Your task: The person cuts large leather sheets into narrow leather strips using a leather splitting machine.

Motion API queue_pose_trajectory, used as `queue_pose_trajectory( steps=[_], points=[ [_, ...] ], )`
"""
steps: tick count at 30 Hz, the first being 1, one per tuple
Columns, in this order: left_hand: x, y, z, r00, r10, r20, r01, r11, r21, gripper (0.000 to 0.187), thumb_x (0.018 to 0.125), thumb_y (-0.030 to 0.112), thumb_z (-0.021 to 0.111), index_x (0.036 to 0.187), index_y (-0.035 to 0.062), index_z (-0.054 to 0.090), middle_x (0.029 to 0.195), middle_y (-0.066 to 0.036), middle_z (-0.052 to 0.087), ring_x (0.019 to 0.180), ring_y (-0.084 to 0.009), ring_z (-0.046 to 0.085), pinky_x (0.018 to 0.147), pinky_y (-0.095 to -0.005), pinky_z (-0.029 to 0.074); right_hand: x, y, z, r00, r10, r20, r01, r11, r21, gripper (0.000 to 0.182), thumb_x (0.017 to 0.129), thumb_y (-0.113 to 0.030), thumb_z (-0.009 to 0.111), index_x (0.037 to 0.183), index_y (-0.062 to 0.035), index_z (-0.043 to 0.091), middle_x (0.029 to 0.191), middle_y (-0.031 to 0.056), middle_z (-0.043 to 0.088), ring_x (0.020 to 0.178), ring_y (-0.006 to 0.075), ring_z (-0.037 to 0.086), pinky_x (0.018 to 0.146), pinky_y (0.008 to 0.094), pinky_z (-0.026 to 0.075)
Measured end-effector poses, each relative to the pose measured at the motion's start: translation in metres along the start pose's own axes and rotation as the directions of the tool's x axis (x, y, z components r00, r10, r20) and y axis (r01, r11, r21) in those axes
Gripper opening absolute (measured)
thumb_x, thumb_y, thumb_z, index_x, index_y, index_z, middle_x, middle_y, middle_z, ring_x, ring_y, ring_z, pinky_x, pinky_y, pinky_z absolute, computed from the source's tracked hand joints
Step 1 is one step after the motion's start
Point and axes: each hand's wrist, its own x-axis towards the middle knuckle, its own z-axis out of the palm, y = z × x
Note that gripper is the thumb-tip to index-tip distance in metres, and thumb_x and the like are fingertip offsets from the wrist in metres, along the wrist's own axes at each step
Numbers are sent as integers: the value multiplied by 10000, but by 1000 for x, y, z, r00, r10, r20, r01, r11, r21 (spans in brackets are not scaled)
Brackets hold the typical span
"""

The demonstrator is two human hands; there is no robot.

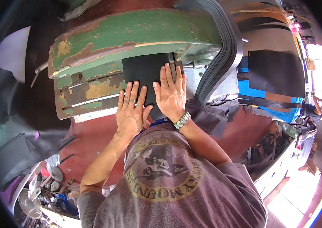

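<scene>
A black flat sheet [142,68] of leather-like material lies on the bed of a worn green machine [138,30], its far edge under the machine's overhanging green body. My left hand [130,108] rests palm down at the sheet's near left edge, fingers stretched out, a ring on it. On the sheet's right part lies my right hand [171,91], fingers extended and a beaded bracelet at the wrist. Its fingertips reach a narrow dark strip [171,59] along the sheet's right side. Neither hand grips anything. What lies beneath the palms is hidden.
A thick bundle of long dark strips [221,49] drapes over the machine's right end. Further right, a black sheet [276,72] lies on stacked material near blue material [250,89]. A fan [30,203] stands at lower left. Another person [318,108] is at far right.
</scene>
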Motion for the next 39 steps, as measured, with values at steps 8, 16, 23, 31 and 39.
queue_pose_trajectory(
  steps=[8, 16, 23, 31, 39],
  points=[
    [14, -3, -1, 998, 60, -7, -60, 998, 24, 607, 1019, 366, 666, 1555, 111, 539, 1673, -165, 406, 1583, -361, 321, 1270, -556, 288, 0, 0, -1, 1000, 4, 0, -4, 1000, 7, 595, 1075, -383, 507, 1520, 12, 537, 1646, 162, 455, 1541, 474, 314, 1266, 611, 236],
    [28, -3, -2, 998, 67, 1, -67, 998, 3, 586, 1013, 352, 675, 1532, 103, 563, 1661, -175, 422, 1564, -376, 354, 1255, -558, 321, 0, 0, -2, 1000, 9, 16, -9, 1000, 15, 595, 1076, -365, 504, 1534, 13, 516, 1659, 161, 437, 1553, 470, 299, 1269, 612, 230],
    [19, 5, 1, 996, 86, 16, -86, 996, -25, 591, 996, 350, 692, 1518, 102, 568, 1631, -186, 454, 1552, -376, 370, 1258, -548, 322, -1, 1, 0, 1000, 5, 10, -5, 1000, 16, 586, 1075, -341, 509, 1554, -3, 494, 1672, 156, 414, 1533, 466, 328, 1258, 616, 242],
    [34, -1, -3, 996, 92, 11, -92, 996, -19, 572, 999, 316, 686, 1513, 94, 568, 1623, -182, 466, 1540, -378, 392, 1255, -547, 328, 0, 1, 0, 1000, 0, -12, 0, 1000, 29, 555, 1067, -319, 522, 1507, 18, 541, 1639, 161, 458, 1533, 468, 321, 1255, 621, 253],
    [44, -4, 1, 996, 94, -5, -94, 995, 23, 549, 1027, 325, 660, 1523, 110, 568, 1636, -174, 457, 1543, -364, 391, 1254, -537, 333, 1, 0, -4, 1000, 3, -1, -3, 1000, 30, 553, 1063, -312, 528, 1508, 16, 539, 1633, 160, 464, 1535, 464, 316, 1257, 619, 252]
  ],
)
